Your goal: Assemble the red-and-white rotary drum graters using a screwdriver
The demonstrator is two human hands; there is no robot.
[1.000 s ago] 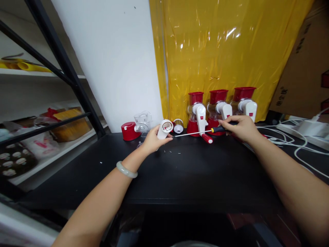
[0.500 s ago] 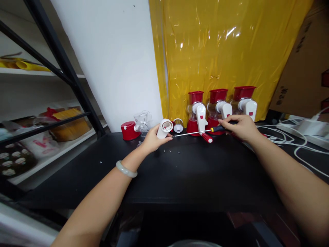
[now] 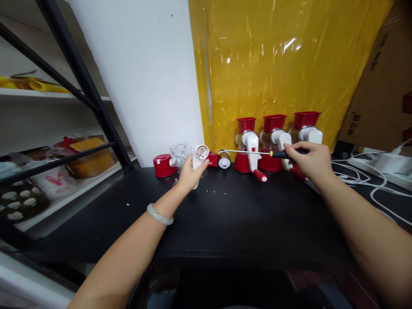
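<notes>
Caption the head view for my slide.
The left hand holds a white part and the right hand a screwdriver, with three red-and-white crank machines behind.

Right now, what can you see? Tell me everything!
Table: one, black, middle
Grinders: three, red and white, back right
Red base: one, red, back left
Clear housing: one, colourless, beside red base
Drum: one, silvery, left of grinders
Red piece: one, red, beside drum
Tiny bits: at least four, pale, on table
Cables: several, white, right
Carton: one, brown, far right
Sheet: one, yellow, back
Panel: one, white, left of sheet
Shelves: at least two, white, far left
Bags: several, mixed colours, lower shelf
Frame: one, black, left
White part: one, white, centre
Screwdriver: one, black and yellow, right
Bracelet: one, pale, left wrist
Left grip: one, bare, holding white part
Right grip: one, bare, holding screwdriver
</notes>
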